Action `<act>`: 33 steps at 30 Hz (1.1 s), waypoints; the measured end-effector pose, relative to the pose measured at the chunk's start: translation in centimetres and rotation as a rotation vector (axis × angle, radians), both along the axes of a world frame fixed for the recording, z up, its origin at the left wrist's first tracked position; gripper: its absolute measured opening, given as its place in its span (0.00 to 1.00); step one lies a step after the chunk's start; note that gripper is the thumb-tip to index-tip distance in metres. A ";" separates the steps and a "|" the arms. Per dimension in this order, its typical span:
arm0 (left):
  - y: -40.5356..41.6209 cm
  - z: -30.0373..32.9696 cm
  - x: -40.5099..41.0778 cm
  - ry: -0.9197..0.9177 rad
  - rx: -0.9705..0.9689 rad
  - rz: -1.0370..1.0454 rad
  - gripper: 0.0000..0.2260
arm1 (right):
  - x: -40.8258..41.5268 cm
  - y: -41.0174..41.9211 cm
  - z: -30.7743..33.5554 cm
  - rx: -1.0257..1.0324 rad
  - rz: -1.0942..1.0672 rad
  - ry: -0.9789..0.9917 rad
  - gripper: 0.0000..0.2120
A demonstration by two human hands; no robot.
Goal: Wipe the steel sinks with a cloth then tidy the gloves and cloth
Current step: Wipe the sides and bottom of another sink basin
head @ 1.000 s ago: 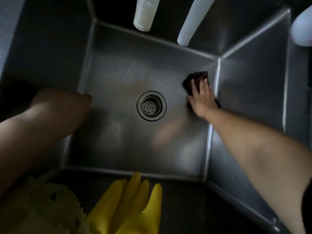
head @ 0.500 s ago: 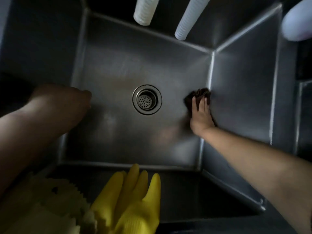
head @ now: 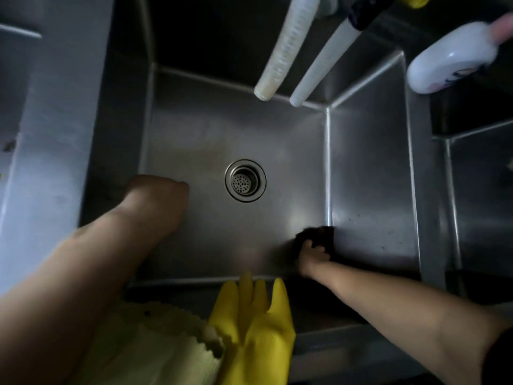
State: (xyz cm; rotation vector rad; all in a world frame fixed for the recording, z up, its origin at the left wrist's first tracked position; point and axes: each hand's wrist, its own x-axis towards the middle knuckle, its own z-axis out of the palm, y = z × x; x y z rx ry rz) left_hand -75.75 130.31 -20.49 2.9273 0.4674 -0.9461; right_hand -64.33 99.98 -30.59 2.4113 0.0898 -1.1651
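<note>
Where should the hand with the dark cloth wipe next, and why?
Probably leftward along the near edge of the sink floor. The right hand grips the dark cloth in the near right corner, where floor meets right wall, so the strip toward the drain and the left hand looks like the next bit to cover.

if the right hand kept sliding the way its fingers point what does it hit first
Probably nothing soon: the right hand, gripping the dark cloth, points along the steel sink's right wall toward the back wall. Depth is unclear.
</note>
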 end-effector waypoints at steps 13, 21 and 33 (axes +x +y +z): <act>0.1 -0.5 0.1 -0.002 -0.085 -0.106 0.09 | -0.4 5.4 -0.2 0.389 0.042 0.041 0.26; -0.2 0.0 0.5 0.112 -0.041 -0.076 0.12 | -0.9 17.3 -0.8 0.854 0.065 0.145 0.16; -1.5 4.6 -0.7 -0.290 -0.431 0.129 0.20 | -3.2 13.2 10.2 1.375 -0.685 0.092 0.19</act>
